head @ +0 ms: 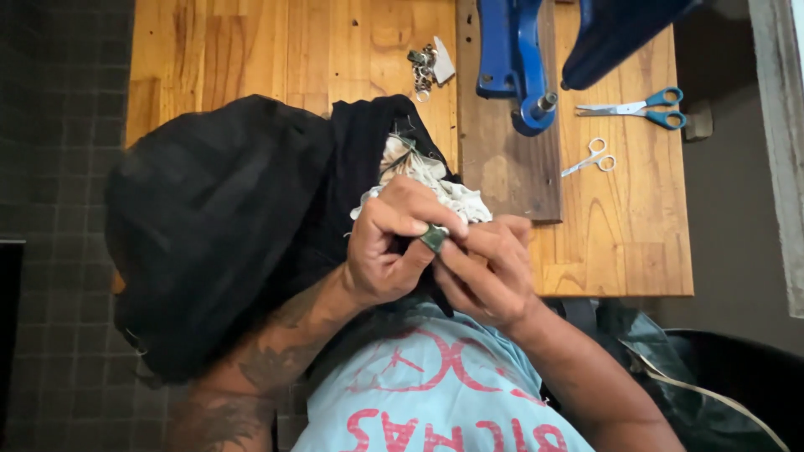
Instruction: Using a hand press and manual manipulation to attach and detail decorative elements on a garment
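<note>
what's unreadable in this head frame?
- Small green piece: pinched between left hand and right hand; fingers hide its shape.
- Black garment: bunched, form unclear.
- Blue press: cut off by the top edge.
- Metal bits: too small to identify.

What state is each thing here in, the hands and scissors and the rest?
left hand: closed, pinching a small green piece
right hand: fingers bent, gripping the pale cloth
black fabric: bunched in a heap
blue-handled scissors: lying nearly shut
small white scissors: lying shut
metal rings: loose pile
</note>
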